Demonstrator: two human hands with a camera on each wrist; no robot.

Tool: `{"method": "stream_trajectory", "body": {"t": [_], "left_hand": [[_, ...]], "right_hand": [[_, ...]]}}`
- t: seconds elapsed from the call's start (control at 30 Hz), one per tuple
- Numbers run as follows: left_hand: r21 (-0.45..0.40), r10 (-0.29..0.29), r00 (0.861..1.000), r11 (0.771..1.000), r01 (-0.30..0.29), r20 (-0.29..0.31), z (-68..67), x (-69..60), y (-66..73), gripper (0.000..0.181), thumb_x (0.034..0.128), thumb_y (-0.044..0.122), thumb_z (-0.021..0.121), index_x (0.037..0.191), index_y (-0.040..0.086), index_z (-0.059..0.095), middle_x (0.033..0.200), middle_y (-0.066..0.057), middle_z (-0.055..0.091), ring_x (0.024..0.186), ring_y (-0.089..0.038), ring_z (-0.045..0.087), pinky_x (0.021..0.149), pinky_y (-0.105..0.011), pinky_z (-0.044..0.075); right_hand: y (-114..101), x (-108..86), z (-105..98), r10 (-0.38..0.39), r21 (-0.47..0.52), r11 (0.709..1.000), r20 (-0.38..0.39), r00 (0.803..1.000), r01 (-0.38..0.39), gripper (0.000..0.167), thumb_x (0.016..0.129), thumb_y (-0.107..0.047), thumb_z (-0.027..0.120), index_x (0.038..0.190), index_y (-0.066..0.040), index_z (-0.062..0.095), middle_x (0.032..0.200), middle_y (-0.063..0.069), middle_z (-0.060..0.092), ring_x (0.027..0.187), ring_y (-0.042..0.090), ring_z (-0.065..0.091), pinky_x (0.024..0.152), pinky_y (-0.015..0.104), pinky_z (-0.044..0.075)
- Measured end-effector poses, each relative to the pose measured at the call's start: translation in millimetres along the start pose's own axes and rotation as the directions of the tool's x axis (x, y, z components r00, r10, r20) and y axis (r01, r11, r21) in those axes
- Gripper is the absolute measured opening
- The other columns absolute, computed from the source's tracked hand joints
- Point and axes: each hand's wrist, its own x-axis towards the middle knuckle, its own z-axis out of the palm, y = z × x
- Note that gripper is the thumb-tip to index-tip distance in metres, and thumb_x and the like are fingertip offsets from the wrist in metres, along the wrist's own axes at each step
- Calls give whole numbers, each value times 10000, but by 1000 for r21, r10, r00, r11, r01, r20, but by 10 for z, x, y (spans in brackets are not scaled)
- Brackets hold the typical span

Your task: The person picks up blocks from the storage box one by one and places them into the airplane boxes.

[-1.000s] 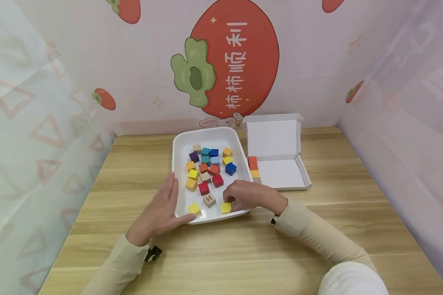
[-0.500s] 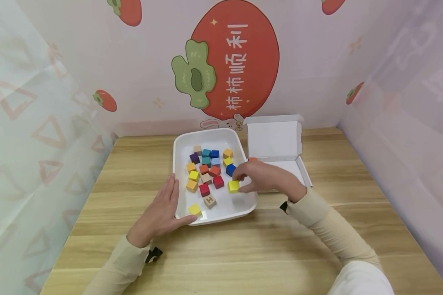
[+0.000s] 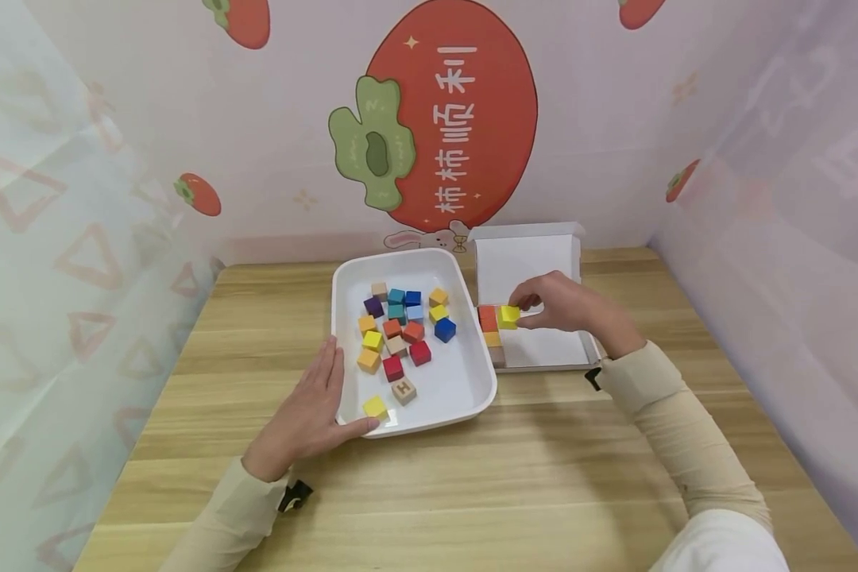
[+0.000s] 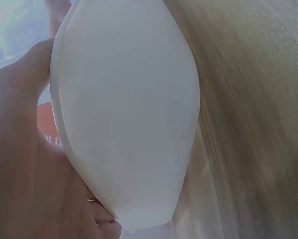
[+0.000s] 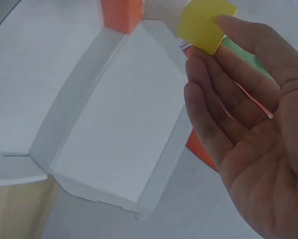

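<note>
Over the left part of the white cardboard box [image 3: 543, 350], my right hand [image 3: 568, 306] pinches a yellow block [image 3: 508, 317] between thumb and fingertips. The right wrist view shows the same yellow block [image 5: 207, 25] held above the open box. Along the box's left side lie orange-red blocks [image 3: 488, 318], an orange-yellow block [image 3: 492, 339] and a plain wooden one [image 3: 496, 356]. My left hand [image 3: 307, 413] rests against the near left corner of a white tray [image 3: 457, 393], its fingers straight along the side and the thumb at the near rim.
Several coloured blocks lie in the tray, among them a wooden block marked H [image 3: 403, 390], a yellow block [image 3: 375, 407] and a blue block [image 3: 445, 330]. The box's raised lid [image 3: 525, 262] stands by the patterned back wall. Both containers sit on a wooden table [image 3: 429, 500].
My right hand has lifted the yellow block from the tray's near right corner and carried it right and away, over the box. The left hand stays at the tray.
</note>
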Motion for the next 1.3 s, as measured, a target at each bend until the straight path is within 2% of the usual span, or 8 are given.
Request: {"method": "stream_trajectory", "body": {"t": [0.2, 0.4, 0.67, 1.03, 1.3], "left_hand": [[-2, -1, 1000, 1000, 1, 18, -3, 9, -9, 1290, 869, 842, 576, 1673, -45, 94, 1787, -199, -41, 1660, -414, 55, 1321, -584, 220], [-6, 7, 1000, 1000, -7, 13, 6, -7, -1, 1288, 871, 841, 579, 1670, -51, 103, 1786, -207, -27, 1658, -418, 64, 1315, -589, 233], [-2, 11, 1000, 1000, -10, 10, -4, -1, 23, 1275, 875, 824, 590, 1668, -54, 115, 1784, -214, -6, 1658, -416, 73, 1314, -581, 237], [2, 7, 1000, 1000, -7, 3, -33, 0, 31, 1269, 878, 821, 590, 1667, -54, 119, 1784, -215, -3, 1658, -416, 81, 1314, -578, 239], [2, -7, 1000, 1000, 7, 13, -25, -7, 14, 1277, 873, 825, 588, 1668, -53, 114, 1784, -211, -16, 1657, -419, 76, 1312, -583, 238]], "right_hand": [[259, 97, 74, 85, -12, 996, 16, 996, -85, 285, 904, -110, 838, 1181, -65, 783, 1136, 87, 781, 1031, 266, 717, 964, 460, 632], [389, 244, 198, 133, 0, 991, 27, 991, -134, 315, 905, -103, 839, 1209, -52, 775, 1164, 103, 776, 1060, 268, 701, 994, 460, 619], [464, 372, 324, 141, -10, 990, 35, 989, -141, 306, 906, -89, 834, 1202, -42, 772, 1144, 105, 773, 1041, 260, 682, 992, 450, 615], [430, 427, 413, 151, -78, 986, 25, 988, -148, 366, 894, -98, 850, 1244, -41, 761, 1204, 125, 765, 1081, 285, 676, 1034, 461, 600], [454, 454, 466, 123, -117, 985, -16, 992, -124, 290, 894, -127, 856, 1167, -62, 783, 1097, 98, 780, 978, 250, 673, 980, 438, 623]]}}
